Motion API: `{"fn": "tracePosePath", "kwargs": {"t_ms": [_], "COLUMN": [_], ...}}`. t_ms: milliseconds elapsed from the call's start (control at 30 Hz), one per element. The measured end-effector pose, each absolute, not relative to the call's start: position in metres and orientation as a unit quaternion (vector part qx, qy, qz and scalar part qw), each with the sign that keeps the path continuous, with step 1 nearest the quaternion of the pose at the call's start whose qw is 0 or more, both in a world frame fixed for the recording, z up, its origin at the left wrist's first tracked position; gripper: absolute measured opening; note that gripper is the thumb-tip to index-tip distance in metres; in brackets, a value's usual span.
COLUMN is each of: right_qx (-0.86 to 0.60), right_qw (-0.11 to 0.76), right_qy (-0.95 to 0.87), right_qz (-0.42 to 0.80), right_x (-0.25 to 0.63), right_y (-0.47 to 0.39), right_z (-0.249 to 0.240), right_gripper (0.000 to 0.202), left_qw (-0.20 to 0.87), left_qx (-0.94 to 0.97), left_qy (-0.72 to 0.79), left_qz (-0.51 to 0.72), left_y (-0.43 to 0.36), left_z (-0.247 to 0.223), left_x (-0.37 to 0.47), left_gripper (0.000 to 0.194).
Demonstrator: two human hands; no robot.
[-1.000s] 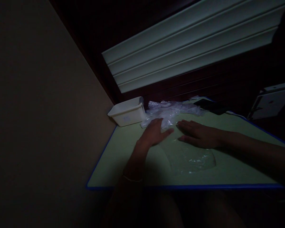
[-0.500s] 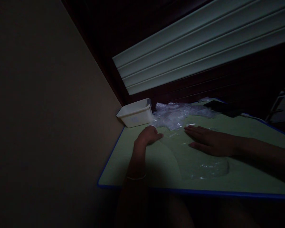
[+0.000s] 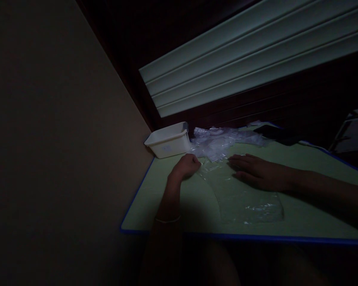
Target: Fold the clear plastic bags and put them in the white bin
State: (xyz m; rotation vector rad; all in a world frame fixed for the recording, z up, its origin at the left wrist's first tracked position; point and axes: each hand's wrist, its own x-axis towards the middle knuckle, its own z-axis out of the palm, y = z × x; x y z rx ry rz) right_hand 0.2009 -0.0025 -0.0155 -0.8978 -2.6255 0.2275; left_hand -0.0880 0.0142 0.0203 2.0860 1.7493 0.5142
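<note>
A clear plastic bag point(image 3: 250, 208) lies spread on the light green tabletop point(image 3: 167, 198). My left hand point(image 3: 185, 166) is closed, its thumb and fingers pinching the bag's far left corner. Flat on the bag's upper part rests my right hand point(image 3: 253, 171), fingers stretched out and pointing left, holding nothing. The bag's near edge is wrinkled and catches light. The dim light makes the bag's outline hard to follow under my right hand.
A white plastic bin point(image 3: 168, 142) stands at the far left corner against the wall. Beside it lies a heap of clear plastic bags point(image 3: 217, 141), with a dark flat item point(image 3: 276, 134) to its right. Blue trim point(image 3: 241, 237) edges the table.
My left hand has closed from a looser pose onto the bag's corner, which now looks slightly lifted and creased. My right hand stays flat. The whole view has shifted slightly.
</note>
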Motion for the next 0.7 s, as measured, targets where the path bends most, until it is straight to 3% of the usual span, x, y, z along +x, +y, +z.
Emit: {"fn": "tracePosePath", "kwargs": {"t_ms": [300,700], "right_qx": [-0.311,-0.316], "right_qw": [0.183,0.167], "right_qy": [-0.923,-0.925], "right_qz": [0.131,0.124], "right_x": [0.203,0.201], "right_y": [0.0,-0.002], "right_z": [-0.023,-0.021], "right_gripper": [0.062,0.065], "left_qw": [0.369,0.48], "left_qx": [0.668,0.659], "left_qy": [0.59,0.528], "left_qz": [0.265,0.236], "left_y": [0.012,0.01], "left_z": [0.024,0.025], "left_x": [-0.071,-0.061], "left_gripper": [0.013,0.055]}}
